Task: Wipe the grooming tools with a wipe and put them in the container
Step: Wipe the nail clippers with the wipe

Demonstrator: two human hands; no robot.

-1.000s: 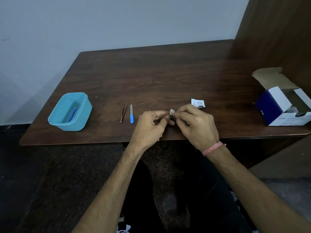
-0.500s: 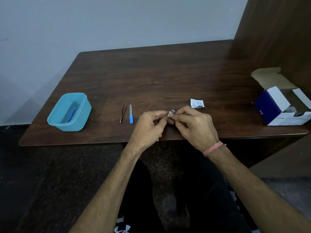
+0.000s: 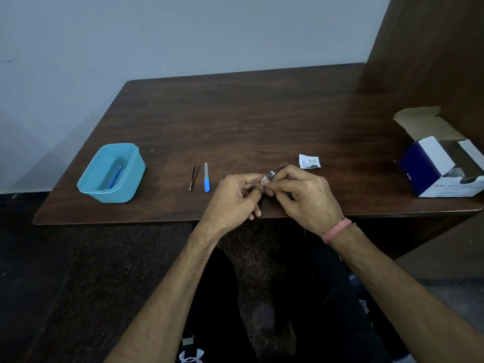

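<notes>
Both hands [image 3: 272,189] pinch a metal clipper [image 3: 273,173] above the dark wooden table [image 3: 262,121].

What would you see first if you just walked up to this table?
First, two hands meeting at the table's near edge: the right hand holds a small metal tool while the left hand pinches a wipe against it. Next, the bright blue container far left with a blue tool inside. Tweezers and a nail file lie side by side between them.
</notes>
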